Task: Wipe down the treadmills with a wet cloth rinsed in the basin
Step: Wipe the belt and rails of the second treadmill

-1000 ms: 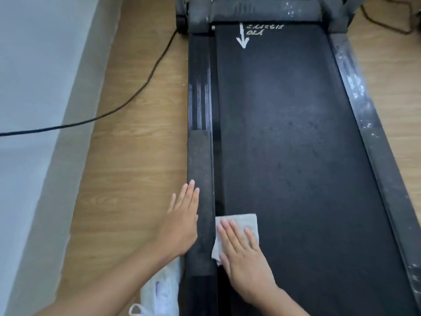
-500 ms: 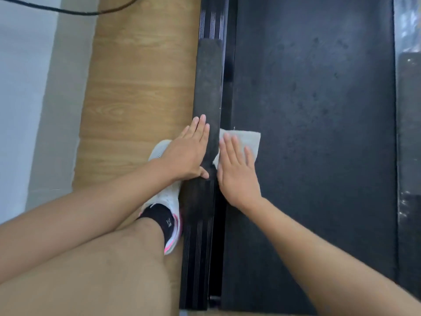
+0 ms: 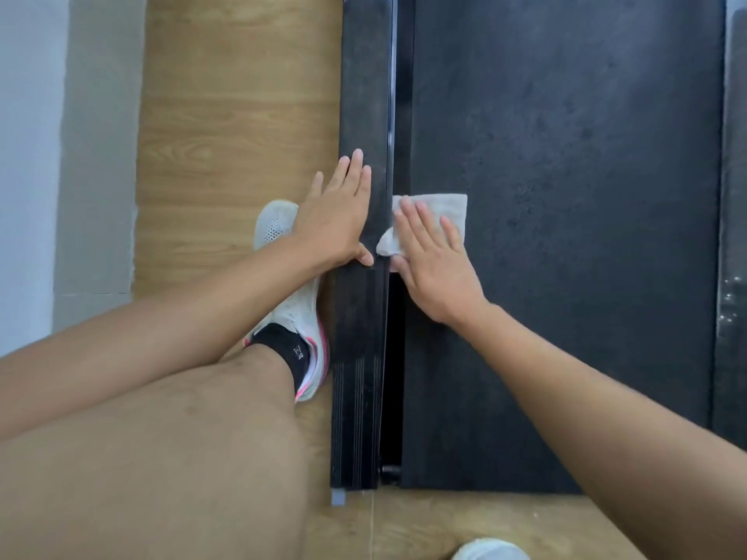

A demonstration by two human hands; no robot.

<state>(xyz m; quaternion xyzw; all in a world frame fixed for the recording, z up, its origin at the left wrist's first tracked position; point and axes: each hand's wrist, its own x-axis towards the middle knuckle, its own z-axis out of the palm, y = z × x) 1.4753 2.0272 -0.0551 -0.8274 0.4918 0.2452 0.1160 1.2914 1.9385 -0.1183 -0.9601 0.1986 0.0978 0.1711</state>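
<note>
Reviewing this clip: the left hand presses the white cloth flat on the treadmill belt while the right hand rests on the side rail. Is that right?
Not quite: the hands are swapped. In the head view the right hand presses the white cloth on the treadmill belt, and the left hand rests on the side rail.

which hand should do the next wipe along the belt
Right. The right hand already lies flat on the cloth at the belt edge; the left hand rests bare on the side rail.

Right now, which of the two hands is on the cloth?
The right hand, flat on the white cloth on the treadmill belt. The left hand rests bare on the side rail.
</note>
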